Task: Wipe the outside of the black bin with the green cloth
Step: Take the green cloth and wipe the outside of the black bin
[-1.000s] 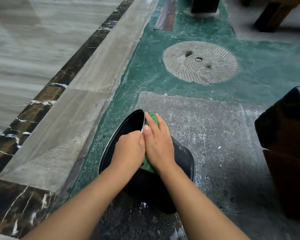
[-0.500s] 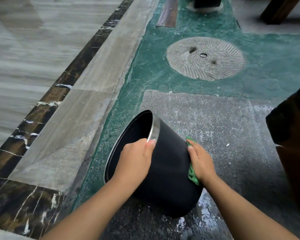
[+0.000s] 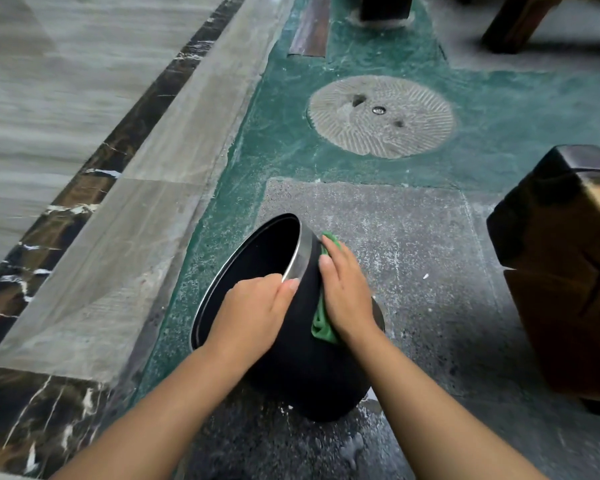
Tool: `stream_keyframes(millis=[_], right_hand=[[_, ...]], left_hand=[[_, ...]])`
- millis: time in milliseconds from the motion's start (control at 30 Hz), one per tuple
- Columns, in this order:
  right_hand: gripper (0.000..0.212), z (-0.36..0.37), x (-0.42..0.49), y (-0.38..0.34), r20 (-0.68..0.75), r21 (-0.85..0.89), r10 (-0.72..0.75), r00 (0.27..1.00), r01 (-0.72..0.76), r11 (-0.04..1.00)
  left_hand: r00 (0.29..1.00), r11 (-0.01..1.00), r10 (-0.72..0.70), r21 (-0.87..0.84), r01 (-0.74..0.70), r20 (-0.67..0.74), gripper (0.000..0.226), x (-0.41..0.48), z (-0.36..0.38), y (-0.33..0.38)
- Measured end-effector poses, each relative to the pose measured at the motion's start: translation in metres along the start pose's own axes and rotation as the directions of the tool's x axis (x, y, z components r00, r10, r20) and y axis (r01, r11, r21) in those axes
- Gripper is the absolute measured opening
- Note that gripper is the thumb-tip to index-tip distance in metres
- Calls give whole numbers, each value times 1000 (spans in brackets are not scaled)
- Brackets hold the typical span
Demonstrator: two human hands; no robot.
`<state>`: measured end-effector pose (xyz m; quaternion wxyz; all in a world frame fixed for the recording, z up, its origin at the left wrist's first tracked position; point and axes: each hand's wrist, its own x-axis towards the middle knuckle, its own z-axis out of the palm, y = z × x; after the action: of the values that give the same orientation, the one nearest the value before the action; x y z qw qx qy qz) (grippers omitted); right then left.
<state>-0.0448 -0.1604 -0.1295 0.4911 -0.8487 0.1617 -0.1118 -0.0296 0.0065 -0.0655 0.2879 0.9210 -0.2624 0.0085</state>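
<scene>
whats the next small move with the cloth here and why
Probably drag the right hand and green cloth back down the black bin wall toward its base. The cloth sits up by the metal rim, the left hand steadies the tilted bin, and wall below remains uncovered.

There are no words, numbers, labels or signs to read anywhere in this view.
</scene>
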Motion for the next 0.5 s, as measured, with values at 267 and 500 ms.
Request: stream_keyframes(millis=[267,500], right_hand=[[40,-8,50,6,353,6,174,919,-188,982],[39,-31,5,70,214,-10,421,882,-429,903]], left_hand=[[990,992,120,-16,-122,-75,45,-51,-18,-52],[991,991,114,-64,-118,-63,45,-63,-21,-61]])
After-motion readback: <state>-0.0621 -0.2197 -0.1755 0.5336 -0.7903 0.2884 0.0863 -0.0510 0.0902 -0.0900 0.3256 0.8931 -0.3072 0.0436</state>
